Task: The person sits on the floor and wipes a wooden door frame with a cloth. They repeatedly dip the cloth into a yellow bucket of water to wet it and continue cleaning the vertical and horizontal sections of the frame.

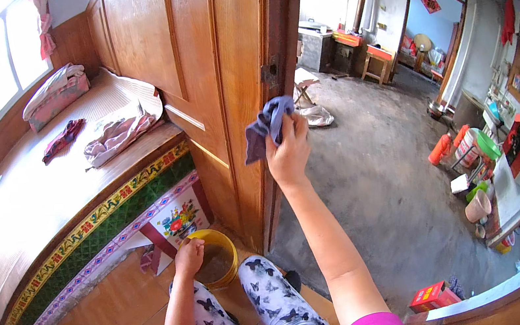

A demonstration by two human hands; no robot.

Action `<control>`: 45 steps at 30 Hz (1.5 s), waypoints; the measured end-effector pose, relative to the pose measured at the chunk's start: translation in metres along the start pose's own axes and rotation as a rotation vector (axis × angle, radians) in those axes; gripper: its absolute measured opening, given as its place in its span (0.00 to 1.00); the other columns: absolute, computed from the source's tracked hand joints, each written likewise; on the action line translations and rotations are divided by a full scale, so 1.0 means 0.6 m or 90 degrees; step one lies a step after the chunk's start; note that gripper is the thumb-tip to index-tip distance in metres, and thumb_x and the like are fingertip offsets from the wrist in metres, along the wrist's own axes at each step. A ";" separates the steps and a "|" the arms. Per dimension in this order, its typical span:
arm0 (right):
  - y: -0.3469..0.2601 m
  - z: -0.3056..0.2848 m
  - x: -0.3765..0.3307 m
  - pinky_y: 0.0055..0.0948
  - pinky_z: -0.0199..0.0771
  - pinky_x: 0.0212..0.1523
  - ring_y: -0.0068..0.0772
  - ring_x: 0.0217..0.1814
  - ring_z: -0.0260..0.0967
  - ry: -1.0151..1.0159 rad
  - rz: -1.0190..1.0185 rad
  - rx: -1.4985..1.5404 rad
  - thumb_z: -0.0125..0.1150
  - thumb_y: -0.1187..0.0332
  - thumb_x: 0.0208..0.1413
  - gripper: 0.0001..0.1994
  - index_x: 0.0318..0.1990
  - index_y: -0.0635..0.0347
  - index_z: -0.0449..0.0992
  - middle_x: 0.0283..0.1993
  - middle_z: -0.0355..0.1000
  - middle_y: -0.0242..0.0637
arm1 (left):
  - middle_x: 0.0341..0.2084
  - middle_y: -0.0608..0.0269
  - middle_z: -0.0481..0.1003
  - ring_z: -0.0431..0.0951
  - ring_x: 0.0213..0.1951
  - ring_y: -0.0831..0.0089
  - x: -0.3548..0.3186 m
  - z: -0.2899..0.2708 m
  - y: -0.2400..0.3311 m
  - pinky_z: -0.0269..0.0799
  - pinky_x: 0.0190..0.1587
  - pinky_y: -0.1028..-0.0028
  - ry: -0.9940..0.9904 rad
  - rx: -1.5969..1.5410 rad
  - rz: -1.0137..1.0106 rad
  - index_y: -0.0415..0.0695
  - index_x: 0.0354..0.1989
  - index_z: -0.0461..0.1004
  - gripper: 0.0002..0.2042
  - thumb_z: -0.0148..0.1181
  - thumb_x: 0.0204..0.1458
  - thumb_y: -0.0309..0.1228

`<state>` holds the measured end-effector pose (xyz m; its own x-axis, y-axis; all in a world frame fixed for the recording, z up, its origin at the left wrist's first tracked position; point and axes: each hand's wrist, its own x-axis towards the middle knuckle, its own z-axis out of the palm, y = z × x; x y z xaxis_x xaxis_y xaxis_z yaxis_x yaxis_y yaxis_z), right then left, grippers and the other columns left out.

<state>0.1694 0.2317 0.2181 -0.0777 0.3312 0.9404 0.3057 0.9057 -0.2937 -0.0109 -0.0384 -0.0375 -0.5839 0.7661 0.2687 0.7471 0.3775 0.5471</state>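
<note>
My right hand is closed around a crumpled blue-purple cloth. The cloth is at the edge of a brown wooden door, just below its metal latch plate. Down by my knees, my left hand is closed at the rim of a yellow bucket. Murky water seems to fill part of the bucket, which stands on the tiled floor beside the foot of the door.
A raised bed platform with a patterned tiled front stands on the left, with crumpled clothes on it. Beyond the doorway lies a grey concrete floor. A red box sits near the threshold; a pink bucket stands farther right.
</note>
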 end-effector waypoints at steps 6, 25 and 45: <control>0.049 -0.037 -0.123 0.45 0.80 0.42 0.55 0.49 0.74 -0.155 0.088 0.024 0.68 0.73 0.46 0.20 0.49 0.58 0.73 0.51 0.70 0.46 | 0.38 0.49 0.78 0.80 0.40 0.48 -0.002 0.013 -0.014 0.77 0.42 0.56 -0.021 -0.016 -0.015 0.44 0.40 0.80 0.07 0.61 0.55 0.30; 0.049 0.032 0.115 0.51 0.53 0.69 0.64 0.66 0.54 0.066 -0.029 0.079 0.51 0.80 0.56 0.25 0.63 0.65 0.66 0.64 0.60 0.58 | 0.32 0.49 0.79 0.80 0.37 0.50 -0.002 0.024 -0.045 0.76 0.39 0.56 -0.119 -0.021 -0.023 0.45 0.37 0.80 0.06 0.60 0.55 0.30; -0.012 -0.014 0.063 0.48 0.71 0.47 0.55 0.49 0.69 0.035 -0.041 0.000 0.67 0.71 0.48 0.19 0.49 0.62 0.76 0.47 0.69 0.48 | 0.31 0.47 0.80 0.80 0.36 0.47 0.001 0.042 -0.054 0.75 0.39 0.55 -0.132 -0.010 0.034 0.43 0.35 0.79 0.07 0.58 0.57 0.31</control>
<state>0.1724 0.2353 0.2574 -0.0444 0.2566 0.9655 0.3012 0.9249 -0.2319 -0.0275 -0.0369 -0.0748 -0.4645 0.8759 0.1302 0.7694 0.3264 0.5490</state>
